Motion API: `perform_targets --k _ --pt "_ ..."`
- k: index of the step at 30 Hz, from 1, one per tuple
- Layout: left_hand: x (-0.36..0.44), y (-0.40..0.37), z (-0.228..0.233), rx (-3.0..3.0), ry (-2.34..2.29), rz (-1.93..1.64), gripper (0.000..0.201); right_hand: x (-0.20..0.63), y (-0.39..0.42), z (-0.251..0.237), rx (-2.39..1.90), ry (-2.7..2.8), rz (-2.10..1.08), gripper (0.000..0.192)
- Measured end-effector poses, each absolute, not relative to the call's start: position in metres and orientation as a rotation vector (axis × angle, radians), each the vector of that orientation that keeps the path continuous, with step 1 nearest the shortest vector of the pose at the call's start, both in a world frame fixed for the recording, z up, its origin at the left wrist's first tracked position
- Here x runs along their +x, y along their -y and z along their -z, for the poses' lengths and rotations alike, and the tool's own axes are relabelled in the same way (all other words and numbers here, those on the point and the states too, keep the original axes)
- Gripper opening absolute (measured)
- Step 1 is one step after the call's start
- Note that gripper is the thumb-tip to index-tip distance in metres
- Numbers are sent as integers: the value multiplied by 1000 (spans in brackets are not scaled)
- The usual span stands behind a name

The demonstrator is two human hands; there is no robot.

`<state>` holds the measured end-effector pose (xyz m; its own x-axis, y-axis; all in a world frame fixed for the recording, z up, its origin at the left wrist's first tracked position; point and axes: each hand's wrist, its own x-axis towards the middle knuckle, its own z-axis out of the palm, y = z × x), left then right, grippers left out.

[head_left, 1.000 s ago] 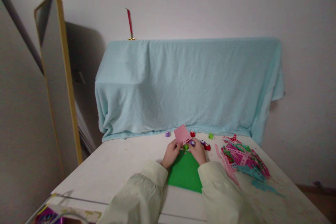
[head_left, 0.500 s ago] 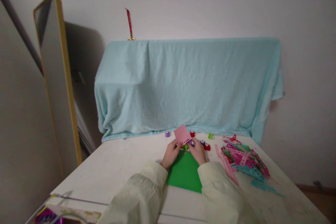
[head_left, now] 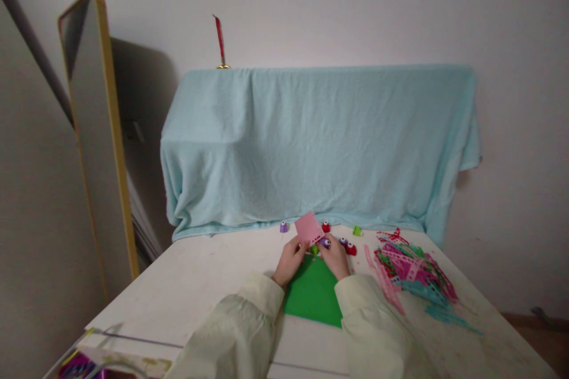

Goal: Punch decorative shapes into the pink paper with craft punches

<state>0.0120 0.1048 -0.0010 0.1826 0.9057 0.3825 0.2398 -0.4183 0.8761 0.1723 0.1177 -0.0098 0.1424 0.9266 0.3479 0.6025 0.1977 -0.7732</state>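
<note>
At lower centre of the frame, the left hand (head_left: 290, 260) pinches a small pink paper square (head_left: 308, 227), its grip closed on the lower edge. The right hand (head_left: 334, 256) presses a small purple craft punch (head_left: 326, 243) onto that paper, above the green sheet (head_left: 313, 293) on the white worktop (head_left: 200, 284). This looks like punching in progress; the next punch calls for shifting the paper along.

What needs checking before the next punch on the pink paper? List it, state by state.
1. Left hand grips the pink paper: ok.
2. Right hand rests on the purple punch: ok.
3. Paper edge seated in the punch slot: cannot tell, too small.
4. Green sheet lies flat on the table under the hands: ok.
5. Spare punches, the red punch among them, sit apart from the fingers: ok.
6. Pile of scraps lies off to the right of the hands: ok.
</note>
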Motion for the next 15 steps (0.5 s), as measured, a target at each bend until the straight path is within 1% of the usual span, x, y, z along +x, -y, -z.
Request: perform_targets --k 15 --pt "12 -105 0 1804 -1102 -1257 45 173 -118 10 -1519 1585 -423 20"
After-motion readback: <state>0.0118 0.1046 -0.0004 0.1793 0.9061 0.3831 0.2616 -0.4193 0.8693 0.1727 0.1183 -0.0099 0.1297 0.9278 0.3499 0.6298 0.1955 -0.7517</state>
